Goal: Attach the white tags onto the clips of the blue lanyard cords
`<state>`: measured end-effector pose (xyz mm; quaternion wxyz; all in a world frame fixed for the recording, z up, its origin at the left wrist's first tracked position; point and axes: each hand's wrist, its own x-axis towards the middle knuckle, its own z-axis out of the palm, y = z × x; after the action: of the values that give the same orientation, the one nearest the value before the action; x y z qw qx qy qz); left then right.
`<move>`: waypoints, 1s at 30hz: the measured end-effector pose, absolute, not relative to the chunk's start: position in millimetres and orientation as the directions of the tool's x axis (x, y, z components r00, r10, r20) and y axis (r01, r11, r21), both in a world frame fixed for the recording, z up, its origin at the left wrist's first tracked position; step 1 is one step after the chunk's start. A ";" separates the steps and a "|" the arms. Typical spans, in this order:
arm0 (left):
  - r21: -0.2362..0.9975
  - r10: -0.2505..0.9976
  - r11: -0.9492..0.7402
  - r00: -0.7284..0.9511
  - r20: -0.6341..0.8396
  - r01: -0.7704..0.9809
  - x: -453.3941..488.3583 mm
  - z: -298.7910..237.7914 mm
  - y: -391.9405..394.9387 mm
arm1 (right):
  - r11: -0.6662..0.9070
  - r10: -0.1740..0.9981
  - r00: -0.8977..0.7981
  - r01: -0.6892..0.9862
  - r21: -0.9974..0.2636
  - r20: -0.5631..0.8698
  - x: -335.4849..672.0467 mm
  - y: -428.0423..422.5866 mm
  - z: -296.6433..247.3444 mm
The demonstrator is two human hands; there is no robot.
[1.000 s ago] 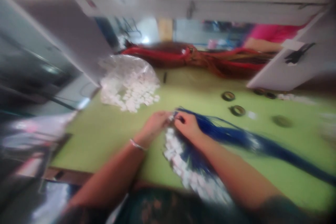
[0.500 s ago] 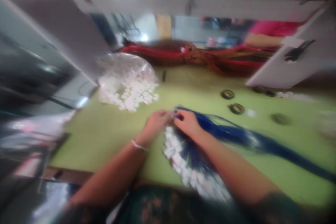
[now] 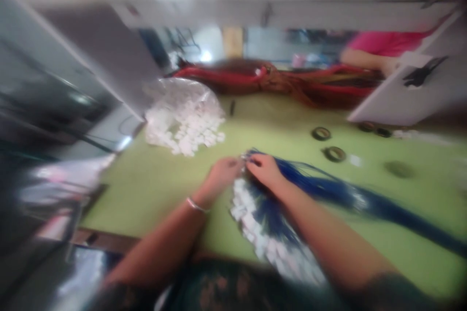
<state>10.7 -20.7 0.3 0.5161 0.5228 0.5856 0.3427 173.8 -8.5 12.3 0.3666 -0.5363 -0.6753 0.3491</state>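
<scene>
Both my hands meet over a green table. My left hand and my right hand pinch together at the near end of a bundle of blue wires, fingers closed on a small piece I cannot make out in the blur. The blue wires run off to the right. Under my right forearm lies a fan of blue wires ending in small white connectors. A thin bracelet circles my left wrist.
A clear bag of small white parts lies at the back left. Red and brown wire bundles stretch along the far edge. Tape rolls sit to the right. A person in pink works beyond a white panel.
The hands stay pinched at the same spot on the blue wires. The view has shifted slightly; nothing else has visibly moved.
</scene>
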 end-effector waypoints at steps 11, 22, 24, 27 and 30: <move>0.426 0.930 -0.266 0.113 0.351 0.865 -22.0 32.3 22.8 | 0.064 0.991 -0.131 0.242 -0.968 0.032 180.2 4.2 11.5; 0.193 0.893 -0.430 0.383 0.237 0.882 -45.8 13.0 60.4 | 0.106 0.992 -0.102 0.289 -0.952 0.080 179.1 -0.5 15.4; 0.393 0.917 -0.376 0.277 0.286 0.839 -38.0 19.3 49.0 | 0.104 0.991 -0.110 0.292 -0.951 0.075 179.5 -1.6 17.6; 0.761 0.984 -0.180 0.110 0.142 0.623 -23.4 24.7 28.7 | 0.052 0.992 -0.127 0.256 -0.965 0.019 179.0 -3.3 20.0; 0.935 0.988 0.048 0.121 -0.096 0.351 -10.3 22.6 11.3 | 0.011 0.993 -0.117 0.199 -0.980 -0.013 177.4 -3.8 19.4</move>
<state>-10.3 11.3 22.6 0.4551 0.5947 0.5628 0.3501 177.4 -3.8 19.4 0.4168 -0.5175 -0.5758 0.4763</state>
